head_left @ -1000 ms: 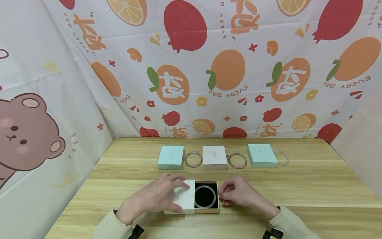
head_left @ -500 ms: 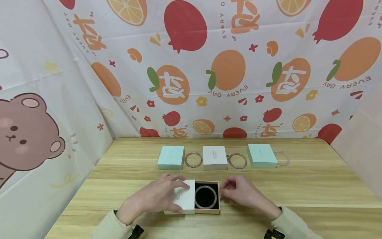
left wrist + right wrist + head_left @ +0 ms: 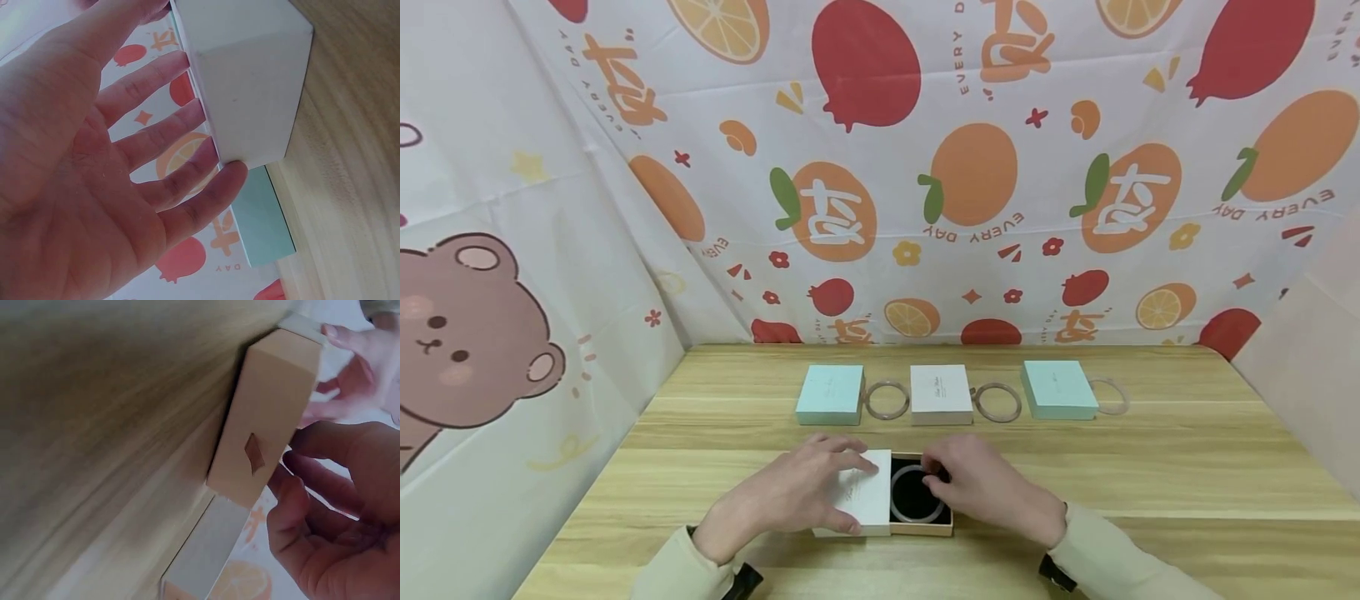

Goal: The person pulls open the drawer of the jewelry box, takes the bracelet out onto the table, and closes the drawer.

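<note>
A white sleeve [image 3: 868, 492] covers the left part of a drawer box; its tan inner tray [image 3: 922, 530] is slid out to the right. In the tray a pale bangle [image 3: 917, 521] lies on black lining. My left hand [image 3: 805, 487] rests on the sleeve with spread fingers, thumb at the near edge. The left wrist view has its fingertips touching the white box's upper edge [image 3: 206, 81]. Over the tray's right end is my right hand [image 3: 988, 485], thumb and index bent and apart at the bangle's right rim. Whether they touch the bangle is hidden.
At the back of the wooden table [image 3: 700, 433] stand a mint box [image 3: 830, 395], a white box [image 3: 940, 395] and another mint box [image 3: 1058, 390]. Beside them lie a bangle [image 3: 869, 410], a second bangle [image 3: 997, 418] and a very pale one [image 3: 1124, 400]. A printed cloth [image 3: 880, 192] hangs behind.
My right hand has left the tray's right outer end and moved left over the tray, to the bangle's right rim. The left hand has stayed on the sleeve.
</note>
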{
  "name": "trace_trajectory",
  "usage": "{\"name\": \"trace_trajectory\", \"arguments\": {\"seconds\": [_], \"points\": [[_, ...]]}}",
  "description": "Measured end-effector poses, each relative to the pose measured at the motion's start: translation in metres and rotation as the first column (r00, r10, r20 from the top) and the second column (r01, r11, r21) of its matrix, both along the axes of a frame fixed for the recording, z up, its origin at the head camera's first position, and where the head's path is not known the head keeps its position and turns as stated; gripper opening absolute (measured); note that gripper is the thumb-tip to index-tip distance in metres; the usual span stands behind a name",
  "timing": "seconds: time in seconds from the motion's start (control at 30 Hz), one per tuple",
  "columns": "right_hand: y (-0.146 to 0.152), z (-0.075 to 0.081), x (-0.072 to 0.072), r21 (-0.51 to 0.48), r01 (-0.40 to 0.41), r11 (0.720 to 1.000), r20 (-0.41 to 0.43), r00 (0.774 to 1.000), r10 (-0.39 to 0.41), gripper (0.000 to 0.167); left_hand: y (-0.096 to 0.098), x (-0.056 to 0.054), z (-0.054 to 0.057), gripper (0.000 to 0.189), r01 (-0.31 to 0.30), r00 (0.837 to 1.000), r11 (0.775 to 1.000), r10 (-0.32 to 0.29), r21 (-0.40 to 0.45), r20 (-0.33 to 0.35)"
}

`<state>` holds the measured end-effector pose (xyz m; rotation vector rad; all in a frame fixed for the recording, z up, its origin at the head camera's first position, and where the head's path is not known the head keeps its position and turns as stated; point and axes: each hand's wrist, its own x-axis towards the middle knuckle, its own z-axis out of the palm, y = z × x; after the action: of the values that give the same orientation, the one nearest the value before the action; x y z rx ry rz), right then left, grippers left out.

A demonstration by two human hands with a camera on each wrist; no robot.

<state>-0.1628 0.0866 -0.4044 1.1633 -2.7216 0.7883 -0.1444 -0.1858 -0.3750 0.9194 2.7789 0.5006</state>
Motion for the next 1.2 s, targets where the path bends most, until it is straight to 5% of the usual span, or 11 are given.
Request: {"name": "trace_trajectory", "arguments": {"seconds": [0.23, 0.7, 1.03, 1.2], "points": [[-0.01, -0.001, -0.002, 0.084, 0.012, 0.996, 0.002, 1.0, -0.012, 0.011, -0.002, 0.0, 0.001, 0.059, 0.008, 1.0, 1.0, -0.008, -0.001, -0.008], [-0.011, -0.002, -0.007, -0.023, 0.068, 0.997, 0.139, 0.988, -0.064, 0.011, -0.002, 0.001, 0.0, 0.058, -0.001, 1.0, 1.0, 0.001, 0.006, 0.002], [0.013, 0.012, -0.003, -0.164, 0.156, 0.974, 0.236, 0.965, -0.115, 0.014, -0.001, 0.001, 0.0, 0.058, -0.005, 1.0, 1.0, 0.005, 0.007, 0.006], [0.033, 0.015, -0.001, -0.153, 0.262, 0.953, 0.328, 0.923, -0.201, 0.013, -0.001, 0.001, 0.001, 0.059, -0.005, 1.0, 1.0, 0.005, 0.012, 0.012]]}}
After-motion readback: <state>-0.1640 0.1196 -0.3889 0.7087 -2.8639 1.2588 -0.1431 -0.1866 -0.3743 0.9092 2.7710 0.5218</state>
